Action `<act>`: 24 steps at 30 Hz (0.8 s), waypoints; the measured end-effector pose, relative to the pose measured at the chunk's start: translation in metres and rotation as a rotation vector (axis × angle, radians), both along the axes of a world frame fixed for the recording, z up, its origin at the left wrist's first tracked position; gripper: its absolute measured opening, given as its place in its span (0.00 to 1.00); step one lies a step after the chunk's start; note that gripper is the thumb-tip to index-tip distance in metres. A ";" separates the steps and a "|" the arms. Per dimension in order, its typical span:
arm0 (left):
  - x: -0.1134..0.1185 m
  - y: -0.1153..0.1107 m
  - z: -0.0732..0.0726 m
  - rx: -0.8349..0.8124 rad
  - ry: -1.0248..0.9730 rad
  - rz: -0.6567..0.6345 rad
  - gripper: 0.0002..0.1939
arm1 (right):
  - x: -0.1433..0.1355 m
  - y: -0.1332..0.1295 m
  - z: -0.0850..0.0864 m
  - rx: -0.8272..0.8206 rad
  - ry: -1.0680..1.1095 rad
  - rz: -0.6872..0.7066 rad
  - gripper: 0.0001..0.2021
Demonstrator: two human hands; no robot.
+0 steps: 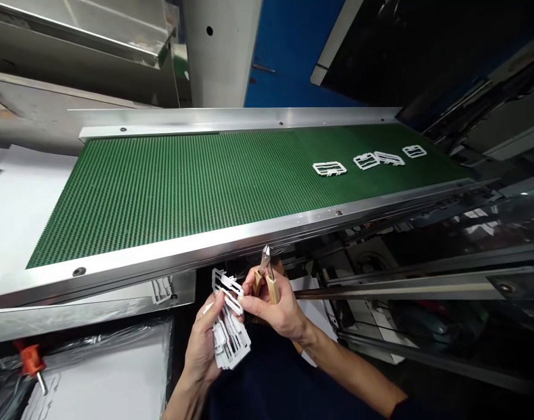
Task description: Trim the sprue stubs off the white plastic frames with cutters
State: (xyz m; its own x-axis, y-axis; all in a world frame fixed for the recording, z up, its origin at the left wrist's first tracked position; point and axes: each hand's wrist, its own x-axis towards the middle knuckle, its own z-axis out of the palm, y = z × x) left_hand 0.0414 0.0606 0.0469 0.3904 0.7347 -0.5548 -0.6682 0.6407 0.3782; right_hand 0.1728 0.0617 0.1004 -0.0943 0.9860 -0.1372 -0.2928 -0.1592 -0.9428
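Several white plastic frames (232, 341) are stacked in my left hand (201, 344), its thumb pressed over them. One more white frame (227, 290) sits at the top of the stack, tilted away from the rest. My right hand (280, 309) is closed around side cutters (267, 274) with tan handles, their tips pointing up toward the conveyor. The thumb of that hand touches the right end of the top frame. Both hands are just in front of the conveyor's near rail.
A green conveyor belt (183, 186) with metal side rails (214, 239) runs across, carrying several white frames (329, 169) toward its right end. Below the belt at left lies another white frame (162, 290). An orange-handled tool (32, 360) rests at lower left beside plastic-wrapped white sheeting (113, 373).
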 end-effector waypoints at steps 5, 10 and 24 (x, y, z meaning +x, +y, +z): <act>-0.001 0.000 0.002 -0.008 0.019 0.003 0.07 | 0.000 0.002 -0.001 -0.009 0.007 0.003 0.14; 0.000 -0.001 0.001 -0.003 0.043 0.006 0.09 | 0.001 0.000 -0.001 -0.013 -0.015 0.015 0.14; -0.015 -0.015 0.035 0.303 0.595 0.165 0.15 | 0.006 -0.004 -0.007 -0.021 0.110 -0.055 0.12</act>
State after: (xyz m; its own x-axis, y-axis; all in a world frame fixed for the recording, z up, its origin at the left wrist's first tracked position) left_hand 0.0260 0.0453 0.0824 -0.0472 0.9150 -0.4006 -0.3707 0.3564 0.8577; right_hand 0.1789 0.0577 0.0929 -0.0561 0.9871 -0.1498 -0.4032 -0.1597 -0.9011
